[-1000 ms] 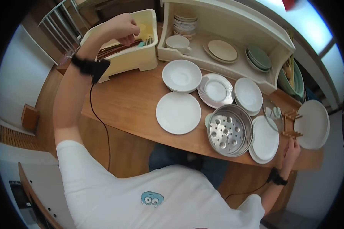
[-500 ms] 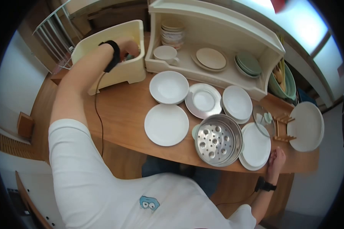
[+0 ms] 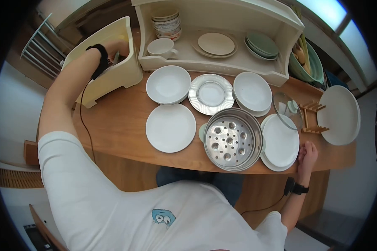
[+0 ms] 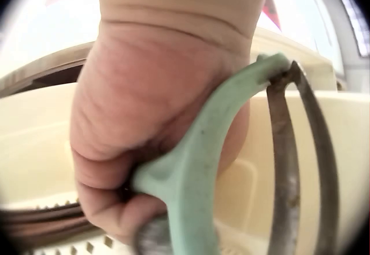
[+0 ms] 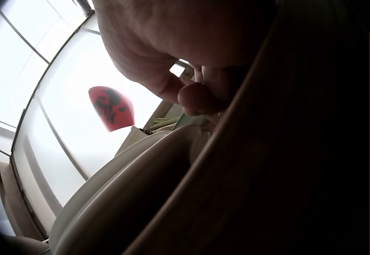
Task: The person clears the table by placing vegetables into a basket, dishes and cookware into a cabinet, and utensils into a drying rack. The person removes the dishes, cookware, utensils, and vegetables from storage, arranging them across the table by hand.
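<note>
My left hand (image 3: 116,47) is inside the cream plastic bin (image 3: 113,79) at the back left. In the left wrist view its fingers curl round a mint-green vegetable peeler (image 4: 199,151) with a two-strip metal blade (image 4: 286,174). The peeler stands within the bin, near its wall. My right hand (image 3: 307,157) rests at the table's front edge, loosely curled and holding nothing, right beside two stacked white plates (image 3: 281,142). Those plates loom close below the hand in the right wrist view.
A steel steamer (image 3: 232,140) and a white plate (image 3: 170,128) lie along the front. Behind them stand a white bowl (image 3: 168,85), a rimmed plate (image 3: 211,93) and a cream shelf (image 3: 188,25) with crockery. A glass lid (image 3: 287,111) and wooden rack (image 3: 312,119) are at right.
My left hand has gone from above the bin down into it and now grips the peeler. The right hand has drawn back from the wooden rack to the table's edge. The head view has shifted.
</note>
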`<state>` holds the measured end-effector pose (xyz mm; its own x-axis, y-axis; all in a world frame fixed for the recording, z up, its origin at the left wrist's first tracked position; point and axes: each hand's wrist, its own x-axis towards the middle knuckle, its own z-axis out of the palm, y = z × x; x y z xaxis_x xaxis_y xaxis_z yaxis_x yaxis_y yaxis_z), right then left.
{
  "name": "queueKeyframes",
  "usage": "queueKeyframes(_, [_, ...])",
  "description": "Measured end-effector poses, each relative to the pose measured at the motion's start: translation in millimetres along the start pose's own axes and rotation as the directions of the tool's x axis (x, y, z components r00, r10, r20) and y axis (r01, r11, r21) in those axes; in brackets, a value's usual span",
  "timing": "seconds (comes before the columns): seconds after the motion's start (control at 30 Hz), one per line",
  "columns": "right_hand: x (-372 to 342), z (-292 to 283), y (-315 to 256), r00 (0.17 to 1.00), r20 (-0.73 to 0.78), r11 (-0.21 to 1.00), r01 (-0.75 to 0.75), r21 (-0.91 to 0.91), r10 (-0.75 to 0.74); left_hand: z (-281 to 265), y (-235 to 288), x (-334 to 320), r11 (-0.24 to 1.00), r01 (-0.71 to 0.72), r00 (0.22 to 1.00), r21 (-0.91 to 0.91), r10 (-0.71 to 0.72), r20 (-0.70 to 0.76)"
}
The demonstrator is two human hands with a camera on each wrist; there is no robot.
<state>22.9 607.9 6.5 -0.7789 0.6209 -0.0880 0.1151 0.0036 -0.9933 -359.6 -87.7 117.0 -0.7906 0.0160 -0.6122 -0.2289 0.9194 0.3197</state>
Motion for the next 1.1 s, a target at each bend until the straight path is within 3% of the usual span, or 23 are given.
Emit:
queueKeyframes(0.03, [0.9,-1.1,1.7,1.000,0.004,1.000,-0.003,0.006,0.003,-12.7,2.5,1.5,0.940,0.056,0.992,0.336,-0.015,-0.122])
queueKeyframes(0.07, [2.2,-2.6,2.3,1.000,0.009,1.000,-0.003,0.010,0.003,-27.2,-7.6,11.5,0.988,0.095,0.995,0.119,-0.098,0.018])
queueKeyframes(0.1, [2.5,-2.7,3.4,1.000,-0.005,1.000,-0.007,0.010,0.007,-58.8,-33.5,21.4,0.904,-0.288,0.957,0.317,0.283,0.061])
queueKeyframes(0.13, [1.0,-3.5,4.7,1.000,0.000,1.000,0.007,0.011,-0.007,-82.2,-48.0,25.5,0.644,-0.609,0.776,0.464,0.604,0.180])
queueKeyframes(0.17, [2.4,-3.4,4.7,1.000,0.007,1.000,0.027,0.016,-0.027,-75.6,-4.4,-17.6,0.790,-0.285,0.923,0.544,0.379,-0.067])
queueKeyframes(0.2, [3.3,-3.7,4.9,1.000,-0.003,1.000,0.021,0.016,-0.021,-68.6,39.3,-70.9,0.844,0.077,0.939,0.531,0.117,-0.322])
queueKeyframes(0.23, [3.4,-4.6,5.4,0.999,0.008,0.999,0.030,0.018,-0.031,-78.1,36.2,-84.2,0.932,-0.116,0.915,0.344,0.235,-0.328])
queueKeyframes(0.27, [3.7,-5.0,6.1,0.999,0.028,0.999,0.039,0.018,-0.040,-84.6,27.5,-95.8,0.943,-0.305,0.871,0.133,0.332,-0.361])
queueKeyframes(0.3, [3.8,-5.3,7.6,0.999,0.029,0.999,0.031,0.017,-0.032,-79.9,37.9,-116.9,0.944,-0.300,0.875,0.134,0.329,-0.355])
queueKeyframes(0.37, [5.3,-6.0,8.6,0.999,0.022,0.999,0.044,0.012,-0.044,-37.1,82.5,-167.2,0.872,-0.488,0.850,0.040,0.485,-0.207])
queueKeyframes(0.4, [5.1,-6.3,8.6,0.999,0.027,0.999,0.043,0.008,-0.043,0.0,108.9,-188.1,0.860,-0.511,0.844,0.002,0.502,-0.187])
queueKeyframes(0.5, [5.9,-5.6,5.8,0.998,0.043,0.999,0.040,0.008,-0.040,81.9,150.9,-172.7,0.852,-0.520,0.849,-0.058,0.524,0.076])
queueKeyframes(0.67, [4.4,-4.8,5.5,1.000,0.019,0.999,0.022,0.039,-0.022,186.8,198.0,-131.9,0.802,-0.567,0.762,-0.188,0.597,0.251])
queueKeyframes(0.87, [0.2,-0.5,2.3,0.999,0.022,0.998,0.040,0.039,-0.040,200.1,215.6,-104.5,0.859,-0.482,0.796,-0.174,0.512,0.324])
queueKeyframes(1.1, [5.5,-4.7,10.4,0.997,0.026,0.997,0.068,0.039,-0.069,203.4,214.6,-97.5,0.893,-0.432,0.865,-0.125,0.449,0.222])
